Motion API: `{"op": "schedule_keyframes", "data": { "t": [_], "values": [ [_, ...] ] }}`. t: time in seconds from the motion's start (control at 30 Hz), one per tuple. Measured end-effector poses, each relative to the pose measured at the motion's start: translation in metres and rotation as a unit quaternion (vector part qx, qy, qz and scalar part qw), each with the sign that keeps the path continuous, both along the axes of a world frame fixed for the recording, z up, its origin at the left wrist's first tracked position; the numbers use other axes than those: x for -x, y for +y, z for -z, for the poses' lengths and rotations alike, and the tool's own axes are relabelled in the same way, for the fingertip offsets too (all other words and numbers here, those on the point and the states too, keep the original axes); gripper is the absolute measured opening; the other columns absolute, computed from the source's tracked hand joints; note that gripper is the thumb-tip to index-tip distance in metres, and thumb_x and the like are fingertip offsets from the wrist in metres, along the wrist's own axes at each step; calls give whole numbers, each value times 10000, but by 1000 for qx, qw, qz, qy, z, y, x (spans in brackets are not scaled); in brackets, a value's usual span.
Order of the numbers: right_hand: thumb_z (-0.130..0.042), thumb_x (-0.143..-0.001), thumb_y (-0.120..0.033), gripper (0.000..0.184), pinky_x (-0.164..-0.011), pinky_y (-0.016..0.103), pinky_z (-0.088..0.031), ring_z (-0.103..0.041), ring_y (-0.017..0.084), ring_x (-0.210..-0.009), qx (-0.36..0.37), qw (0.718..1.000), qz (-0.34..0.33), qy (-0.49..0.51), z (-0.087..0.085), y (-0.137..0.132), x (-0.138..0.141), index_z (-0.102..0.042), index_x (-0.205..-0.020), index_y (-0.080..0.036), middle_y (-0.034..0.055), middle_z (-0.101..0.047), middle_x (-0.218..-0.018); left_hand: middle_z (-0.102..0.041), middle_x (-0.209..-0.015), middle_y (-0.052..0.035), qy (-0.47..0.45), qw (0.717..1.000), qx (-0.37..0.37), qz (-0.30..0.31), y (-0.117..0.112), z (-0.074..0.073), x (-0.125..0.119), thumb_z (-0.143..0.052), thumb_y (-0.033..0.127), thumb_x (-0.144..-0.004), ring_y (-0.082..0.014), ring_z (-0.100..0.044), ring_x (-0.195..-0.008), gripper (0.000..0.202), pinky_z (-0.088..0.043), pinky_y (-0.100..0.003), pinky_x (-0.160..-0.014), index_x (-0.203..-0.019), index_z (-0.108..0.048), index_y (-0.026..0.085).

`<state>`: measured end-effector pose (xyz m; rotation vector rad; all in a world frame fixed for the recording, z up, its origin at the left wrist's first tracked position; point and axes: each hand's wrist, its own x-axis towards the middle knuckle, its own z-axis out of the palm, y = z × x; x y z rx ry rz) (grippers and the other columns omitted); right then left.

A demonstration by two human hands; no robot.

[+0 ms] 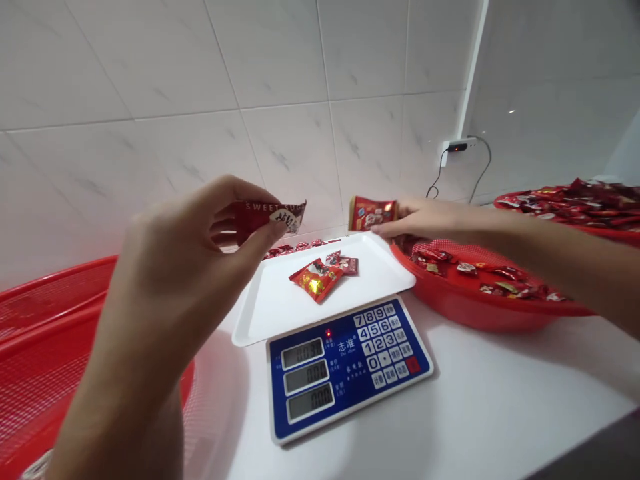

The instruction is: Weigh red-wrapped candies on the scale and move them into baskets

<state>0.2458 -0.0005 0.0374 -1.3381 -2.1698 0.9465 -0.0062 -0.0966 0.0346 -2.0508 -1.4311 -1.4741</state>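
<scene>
My left hand (175,267) pinches a red candy packet printed "SWEET" (270,219) between thumb and fingers, above the back left of the white scale tray (265,300). My right hand (415,220) holds a second red candy packet (373,213) by its edge, above the tray's back right corner. A small pile of red and gold candy packets (316,280) lies on the tray. The tray sits on a blue digital weighing scale (347,367) with a keypad and lit displays. Below my right hand, a red mesh-lined basin (480,310) holds loose packets.
A larger red basin (575,207) heaped with candy packets stands at the far right. A red slatted crate (45,333) is at the left, beside the white counter (475,380). Several packets lie behind the tray against the marble-look tiled wall (280,133). A plugged-in adapter (457,148) trails cables.
</scene>
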Motion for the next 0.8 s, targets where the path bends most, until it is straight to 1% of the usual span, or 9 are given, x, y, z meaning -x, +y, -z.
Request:
{"op": "schedule_keyframes", "data": {
  "t": [0.07, 0.13, 0.23, 0.33, 0.47, 0.57, 0.63, 0.7, 0.8],
  "values": [
    [-596, -933, -337, 246, -551, 247, -415, -546, 120, -592, 42, 998, -43, 29, 8, -8, 15, -628, -767, -158, 55, -641, -721, -762, -860, 28, -25, 1000, 2, -8, 1, 0, -2, -744, 346, -805, -184, -734, -816, 271, -593, -251, -686, -1073, -718, 308],
    [-589, -936, -385, 263, -568, 260, -425, -572, 137, -618, 19, 998, -56, 24, 15, -12, 23, -663, -825, -158, 69, -667, -752, -739, -808, 23, -34, 999, 15, -28, 3, 0, -4, -711, 357, -803, -185, -723, -756, 383, -564, -261, -633, -1180, -662, 312],
    [-588, -937, -391, 265, -588, 274, -378, -605, 176, -717, -166, 983, -37, -77, 25, -8, 31, -718, -1000, -169, 91, -704, -853, -724, -787, 26, -13, 998, 35, -45, 5, -1, -6, -646, 375, -811, -182, -704, -714, 293, -528, -283, -616, -1097, -690, 330],
    [-546, -971, -318, 245, -569, 285, -281, -598, 200, -781, -328, 909, -44, -255, 32, -2, 36, -739, -1029, -179, 118, -702, -931, -733, -802, 29, -11, 998, 40, -42, 4, -1, -6, -624, 379, -816, -185, -705, -741, 190, -525, -300, -635, -972, -726, 342],
    [-450, -998, -144, 286, -553, 300, -217, -589, 205, -791, -418, 822, -72, -380, 41, -1, 41, -734, -981, -177, 140, -698, -940, -754, -844, 21, -17, 999, 35, -24, 0, -3, -8, -617, 366, -808, -193, -716, -758, 216, -555, -317, -663, -991, -729, 339],
    [-438, -969, -44, 333, -559, 300, -227, -602, 217, -851, -429, 784, -112, -435, 45, -4, 44, -709, -1109, -176, 152, -707, -1005, -760, -847, 22, -13, 999, 28, -16, -2, -4, -10, -613, 350, -808, -189, -718, -752, 218, -560, -317, -669, -988, -736, 333],
    [-453, -939, -1, 371, -555, 298, -233, -611, 222, -874, -408, 774, -118, -470, 44, -5, 45, -675, -1191, -159, 164, -704, -1059, -761, -847, 25, -9, 999, 29, -9, -3, -3, -11, -617, 336, -812, -186, -718, -750, 215, -551, -312, -655, -988, -740, 329],
    [-457, -927, 13, 373, -549, 297, -235, -616, 222, -884, -387, 780, -86, -484, 40, -6, 42, -656, -1201, -143, 171, -697, -1082, -760, -835, 28, -6, 1000, 23, -3, -4, -3, -12, -635, 302, -813, -178, -714, -739, 202, -538, -304, -642, -982, -744, 319],
    [-503, -942, -66, 263, -543, 295, -229, -615, 214, -867, -377, 803, -7, -462, 32, -5, 31, -647, -1146, -147, 150, -690, -1040, -759, -825, 34, -6, 1000, 4, -1, -5, -3, -12, -673, 212, -813, -156, -705, -730, 198, -525, -282, -646, -973, -754, 295]
  ]
}}
